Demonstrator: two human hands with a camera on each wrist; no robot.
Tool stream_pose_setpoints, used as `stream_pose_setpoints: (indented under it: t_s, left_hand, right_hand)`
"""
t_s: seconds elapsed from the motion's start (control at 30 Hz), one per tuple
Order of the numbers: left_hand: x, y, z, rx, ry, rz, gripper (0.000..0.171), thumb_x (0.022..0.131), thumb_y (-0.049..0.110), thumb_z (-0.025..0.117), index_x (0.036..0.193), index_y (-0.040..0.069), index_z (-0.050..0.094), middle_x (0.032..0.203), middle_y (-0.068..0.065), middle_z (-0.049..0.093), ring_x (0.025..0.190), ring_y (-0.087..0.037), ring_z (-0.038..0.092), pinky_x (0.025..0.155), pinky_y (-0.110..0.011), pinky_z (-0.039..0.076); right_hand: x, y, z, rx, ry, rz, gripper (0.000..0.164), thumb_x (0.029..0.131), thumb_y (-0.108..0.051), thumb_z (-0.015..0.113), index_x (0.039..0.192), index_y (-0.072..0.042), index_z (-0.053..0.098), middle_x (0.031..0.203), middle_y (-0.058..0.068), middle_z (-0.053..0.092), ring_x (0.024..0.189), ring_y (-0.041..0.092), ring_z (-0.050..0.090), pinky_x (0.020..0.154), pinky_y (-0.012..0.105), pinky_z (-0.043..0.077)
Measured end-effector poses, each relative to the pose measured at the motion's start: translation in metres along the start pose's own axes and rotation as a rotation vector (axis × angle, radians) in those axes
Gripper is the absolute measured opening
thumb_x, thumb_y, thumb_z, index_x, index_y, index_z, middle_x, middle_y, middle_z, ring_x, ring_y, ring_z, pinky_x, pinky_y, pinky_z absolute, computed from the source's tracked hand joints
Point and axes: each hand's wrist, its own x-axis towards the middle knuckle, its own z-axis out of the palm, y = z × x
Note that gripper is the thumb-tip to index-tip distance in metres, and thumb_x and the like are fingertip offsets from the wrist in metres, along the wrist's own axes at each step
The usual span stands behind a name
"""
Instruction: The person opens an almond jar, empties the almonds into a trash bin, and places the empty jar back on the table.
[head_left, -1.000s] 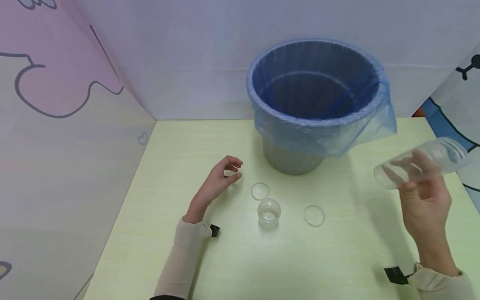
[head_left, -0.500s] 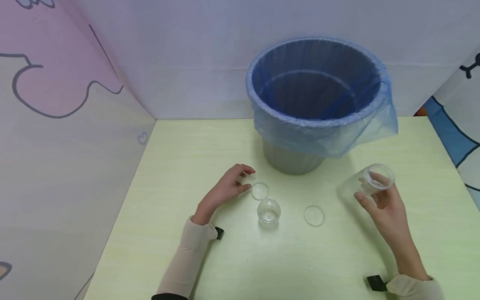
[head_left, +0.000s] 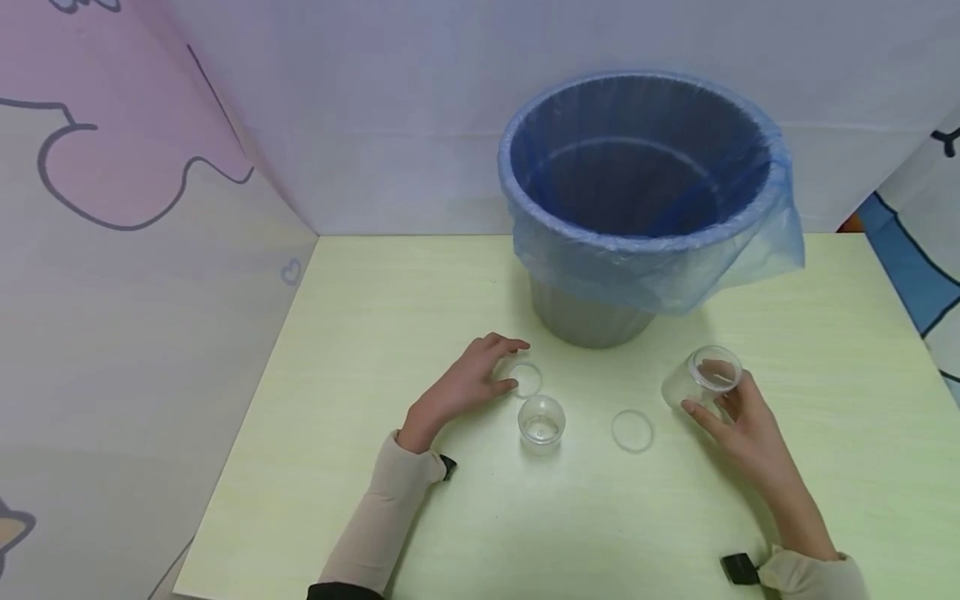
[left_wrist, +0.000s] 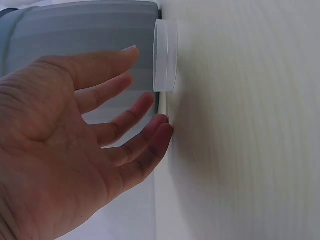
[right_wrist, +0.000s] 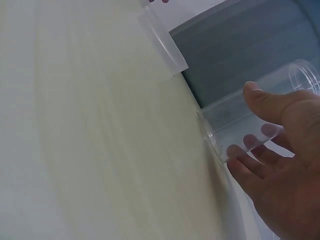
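My right hand [head_left: 750, 429] grips a clear plastic jar [head_left: 686, 385] by its side, threaded mouth up, at the right of the table. In the right wrist view its base is close to the tabletop; whether it touches I cannot tell. My left hand [head_left: 467, 379] hovers around a clear round lid [head_left: 531, 381], thumb and fingers loosely bent and apart; in the left wrist view that lid [left_wrist: 166, 56] lies just beyond the fingertips. Beside this lid a second clear jar [head_left: 542, 423] stands upright and uncovered. Another clear lid [head_left: 632, 431] lies flat between the two jars.
A grey bin [head_left: 588, 312] lined with a blue plastic bag [head_left: 622, 271] stands behind the jars, its bag hanging over the rim on the right. A white wall [head_left: 375, 125] closes off the back. A patterned panel [head_left: 150, 333] borders the table's left side.
My right hand has brought the jar from the far right leftward and down to the table, turning it mouth up. The left hand has shifted right, to the nearer lid.
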Motion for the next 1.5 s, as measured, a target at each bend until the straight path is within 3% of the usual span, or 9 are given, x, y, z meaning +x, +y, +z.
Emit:
stream_pose_setpoints:
  t_s: [0.23, 0.43, 0.73, 1.03, 1.3, 1.5]
  left_hand:
    - [-0.001, 0.004, 0.006, 0.101, 0.004, 0.054, 0.063, 0.092, 0.018, 0.081, 0.150, 0.021, 0.054, 0.138, -0.007, 0.057, 0.121, -0.029, 0.050, 0.105, -0.041, 0.048]
    - [-0.001, 0.012, 0.008, 0.181, -0.017, 0.043, 0.068, 0.090, 0.019, 0.084, 0.150, 0.023, 0.054, 0.135, -0.007, 0.057, 0.125, -0.030, 0.048, 0.106, -0.041, 0.049]
    - [0.003, 0.014, 0.013, 0.284, -0.012, 0.055, 0.057, 0.089, 0.019, 0.085, 0.142, 0.024, 0.063, 0.135, -0.007, 0.057, 0.123, -0.030, 0.049, 0.105, -0.041, 0.047]
    - [0.004, 0.015, 0.013, 0.238, -0.002, 0.038, 0.054, 0.090, 0.018, 0.084, 0.139, 0.021, 0.062, 0.129, -0.003, 0.058, 0.120, -0.025, 0.051, 0.101, -0.037, 0.051]
    - [0.007, 0.015, 0.003, 0.168, 0.036, 0.028, 0.056, 0.093, 0.025, 0.081, 0.142, 0.019, 0.055, 0.135, -0.001, 0.058, 0.127, -0.023, 0.055, 0.104, -0.039, 0.052]
    - [0.011, 0.018, -0.008, 0.112, 0.085, 0.024, 0.059, 0.092, 0.027, 0.082, 0.141, 0.015, 0.052, 0.137, -0.003, 0.061, 0.121, -0.022, 0.060, 0.098, -0.038, 0.054]
  right_hand:
    - [0.001, 0.001, 0.001, 0.005, -0.006, 0.010, 0.064, 0.096, 0.000, 0.073, 0.151, -0.007, 0.040, 0.138, -0.018, 0.046, 0.135, -0.015, 0.042, 0.104, -0.001, 0.035]
    - [0.001, 0.002, 0.001, 0.013, -0.002, 0.023, 0.067, 0.094, 0.003, 0.073, 0.151, 0.001, 0.036, 0.140, -0.015, 0.045, 0.134, -0.017, 0.041, 0.104, -0.001, 0.035]
    - [0.000, 0.001, 0.001, 0.006, -0.012, 0.015, 0.065, 0.096, -0.001, 0.073, 0.151, -0.007, 0.039, 0.140, -0.019, 0.044, 0.136, -0.013, 0.044, 0.104, -0.001, 0.035]
    - [0.000, 0.001, 0.001, -0.004, -0.007, 0.010, 0.064, 0.096, -0.002, 0.073, 0.150, -0.005, 0.040, 0.140, -0.014, 0.045, 0.136, -0.012, 0.045, 0.104, -0.001, 0.035]
    - [-0.001, -0.004, 0.001, -0.010, -0.013, 0.037, 0.067, 0.094, -0.003, 0.076, 0.149, 0.003, 0.039, 0.137, -0.020, 0.046, 0.124, -0.023, 0.042, 0.100, -0.002, 0.037]
    - [0.002, -0.007, 0.003, 0.014, -0.006, -0.023, 0.066, 0.090, 0.006, 0.077, 0.146, 0.005, 0.043, 0.136, -0.023, 0.050, 0.125, -0.021, 0.047, 0.101, -0.001, 0.038]
